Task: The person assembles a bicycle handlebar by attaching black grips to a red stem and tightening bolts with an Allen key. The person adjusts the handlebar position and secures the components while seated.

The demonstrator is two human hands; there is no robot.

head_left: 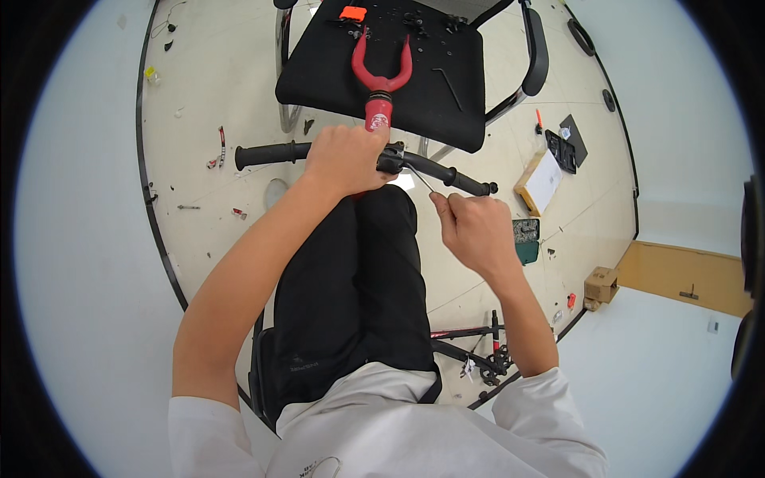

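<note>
Looking down from the head camera, the person sits with black-trousered legs stretched toward a black chair (446, 72). A black handlebar (275, 153) with rubber grips runs across the picture just above the knees, joined at its middle to a red bicycle fork (381, 80) whose two prongs lie on the chair seat. The left hand (347, 159) is wrapped tight around the middle of the handlebar, at the stem clamp. The right hand (472, 231) is closed on a thin metal hex key (422, 179), fingers pinched together around its lower end, while the key's tip reaches up into the clamp just beside the left hand's knuckles.

On the chair seat lie an orange block (352, 13), a second hex key (448, 86) and scattered small dark parts. On the pale floor to the right lie a cardboard box (542, 182), a black tool case (564, 145) and a green tray (526, 240); a bicycle frame (478, 350) lies beside the person's right elbow.
</note>
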